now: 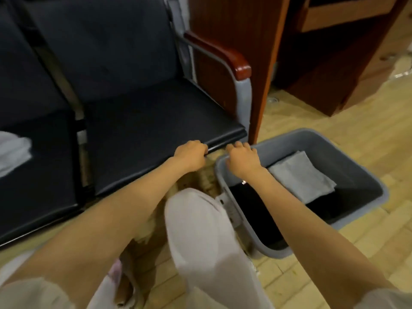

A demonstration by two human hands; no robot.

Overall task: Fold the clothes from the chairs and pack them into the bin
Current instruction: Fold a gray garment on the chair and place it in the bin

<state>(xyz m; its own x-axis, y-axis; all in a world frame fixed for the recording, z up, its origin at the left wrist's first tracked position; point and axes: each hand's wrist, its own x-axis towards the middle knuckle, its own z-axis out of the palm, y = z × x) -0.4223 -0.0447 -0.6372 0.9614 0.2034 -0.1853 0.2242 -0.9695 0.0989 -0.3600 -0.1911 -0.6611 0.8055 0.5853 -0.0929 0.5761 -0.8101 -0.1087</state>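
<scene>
Knee point(200, 230) foremost. Left hand point(191, 156) and right hand point(242, 160): fingers clenched, no cloth held. Folded grey cloth point(301, 175) lies in bin point(334, 134). Probable next step: fetch white garment point(13, 152) from left chair point(44, 175).

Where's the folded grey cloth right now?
Head view, right side: the folded grey cloth lies inside the grey bin on the floor right of the chair seat, on dark clothes, just beyond the right hand at the bin's near rim.

Bin point(347, 139) right of chair point(142, 121)
</scene>
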